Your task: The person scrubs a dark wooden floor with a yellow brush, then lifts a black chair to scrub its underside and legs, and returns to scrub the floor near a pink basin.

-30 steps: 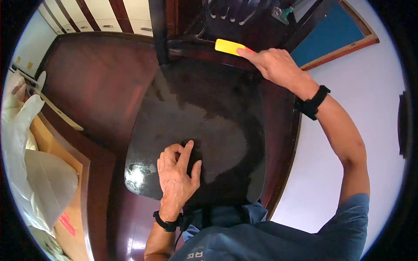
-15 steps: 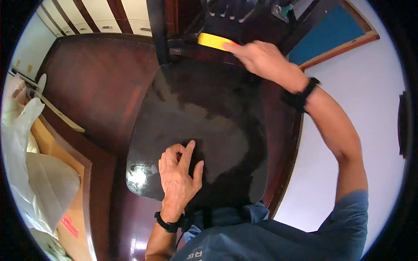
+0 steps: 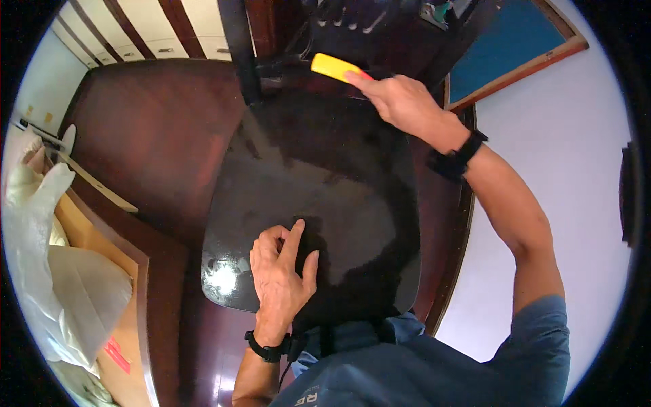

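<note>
A dark, glossy chair seat (image 3: 271,176) with wet-looking patches fills the middle of the view. My left hand (image 3: 281,275) rests palm down on its near part, empty, with the index finger and thumb stretched out. Beyond the seat's far edge, my right hand (image 3: 407,102) is closed round one end of a yellow and red bar-shaped tool (image 3: 330,67). The yellow part points left, near the dark chair back; whether it touches anything there cannot be made out. My fingers hide most of the red end.
A dark upright post (image 3: 239,51) rises at the seat's far left corner. Whitish streaks (image 3: 349,22) mark the dark surface behind the tool. On the left stands a wooden board (image 3: 139,305) with a pale plastic bag (image 3: 88,285). A white wall (image 3: 542,224) runs along the right.
My right hand and the tool have shifted slightly, and the tool's tilt has changed a little. The left hand stays in place on the seat. The whole view has moved slightly.
</note>
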`<control>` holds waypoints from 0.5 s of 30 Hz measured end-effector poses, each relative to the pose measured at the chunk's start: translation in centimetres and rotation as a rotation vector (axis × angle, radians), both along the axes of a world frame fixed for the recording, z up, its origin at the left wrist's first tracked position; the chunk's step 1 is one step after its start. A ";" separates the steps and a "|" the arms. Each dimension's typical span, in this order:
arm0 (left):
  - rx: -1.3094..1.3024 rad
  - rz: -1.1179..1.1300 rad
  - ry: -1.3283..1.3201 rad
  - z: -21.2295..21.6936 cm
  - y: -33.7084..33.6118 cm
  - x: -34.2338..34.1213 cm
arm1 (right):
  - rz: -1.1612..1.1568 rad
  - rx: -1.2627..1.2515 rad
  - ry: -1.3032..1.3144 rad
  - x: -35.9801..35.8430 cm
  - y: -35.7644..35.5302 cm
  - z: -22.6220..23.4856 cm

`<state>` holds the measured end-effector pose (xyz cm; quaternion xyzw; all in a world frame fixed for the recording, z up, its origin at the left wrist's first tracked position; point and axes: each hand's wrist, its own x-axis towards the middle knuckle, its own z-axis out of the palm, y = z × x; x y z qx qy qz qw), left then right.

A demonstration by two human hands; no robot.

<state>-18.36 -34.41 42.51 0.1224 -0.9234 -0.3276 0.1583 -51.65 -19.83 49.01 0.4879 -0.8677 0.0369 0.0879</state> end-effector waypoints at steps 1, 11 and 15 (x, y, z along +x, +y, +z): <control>-0.004 -0.002 0.003 0.0 0.0 0.0 | 0.039 -0.037 0.026 -0.4 0.9 0.1; -0.083 -0.006 0.050 0.2 0.6 -0.8 | -0.140 -0.085 -0.080 1.0 6.5 1.2; -0.078 -0.053 0.037 0.7 -0.2 -1.1 | -0.175 -0.184 -0.163 2.9 5.2 -2.1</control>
